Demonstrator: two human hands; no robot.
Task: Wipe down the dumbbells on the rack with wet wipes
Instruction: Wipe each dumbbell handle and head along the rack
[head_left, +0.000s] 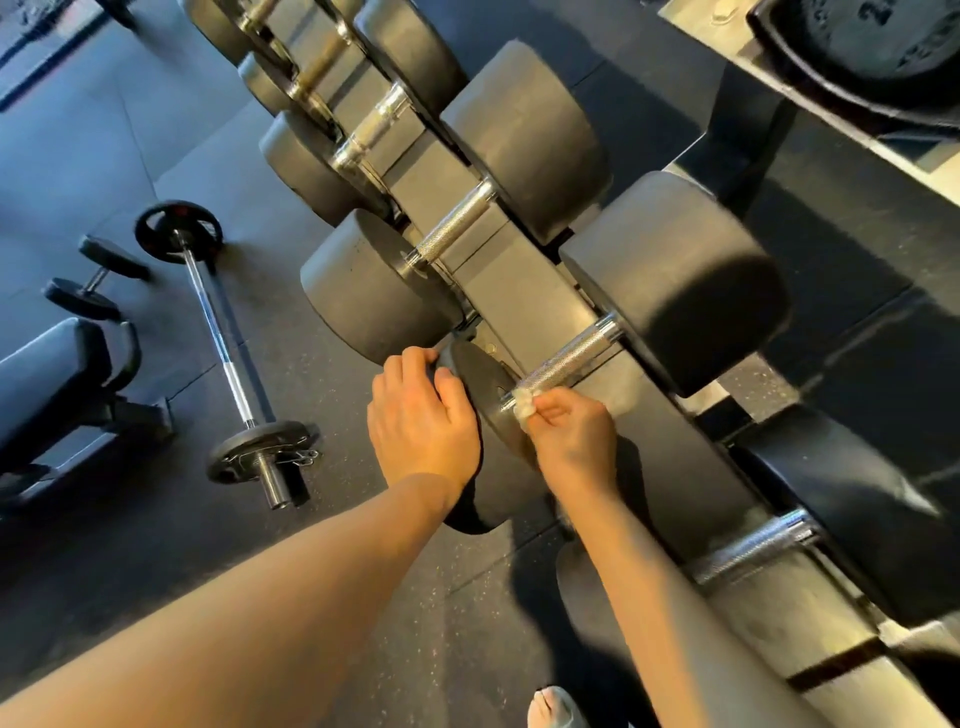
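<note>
- The dumbbell (675, 280) being wiped lies across the rack (519, 296), with neighbours close on both sides. Left of it is open floor (130, 545), where a barbell (228, 343) lies.
- The left hand (421, 421) curls its fingers over the rim of the dumbbell's near head. The right hand (571, 436) pinches a crumpled wet wipe (524, 402) against the near end of the dumbbell's handle.
- Both hands largely hide that near head.
- Raised marks on a weight plate (857, 52) up and right of the dumbbell are too blurred to read.
</note>
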